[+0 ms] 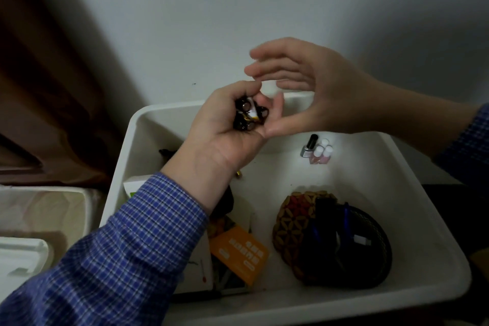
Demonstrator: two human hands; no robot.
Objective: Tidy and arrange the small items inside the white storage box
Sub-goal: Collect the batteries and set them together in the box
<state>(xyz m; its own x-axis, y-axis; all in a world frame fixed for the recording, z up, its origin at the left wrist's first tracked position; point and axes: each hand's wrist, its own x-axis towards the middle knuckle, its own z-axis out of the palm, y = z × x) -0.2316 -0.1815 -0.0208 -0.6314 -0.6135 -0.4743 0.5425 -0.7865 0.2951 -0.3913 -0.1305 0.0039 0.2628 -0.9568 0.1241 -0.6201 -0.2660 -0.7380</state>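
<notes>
Cupping a cluster of small dark round-capped items (248, 114) in left hand (225, 135), fingers curled around them, above white plastic storage box (412, 182). Hovering just beside, right hand (312, 87) spread and holding nothing (thumb touching left palm). Resting inside box: small nail-polish bottles (317, 149), orange card packet (238, 254).

White box (412, 193), open-topped, carrying everything. Against its far wall, right of centre: silver bottle (308, 146) with black cap, touching three white-capped pink bottles (321, 152). Near right corner: round black mesh basket (370, 243) beside a woven beaded pouch (293, 217). Near left: orange card (239, 254) atop papers. Support beneath box hidden.
</notes>
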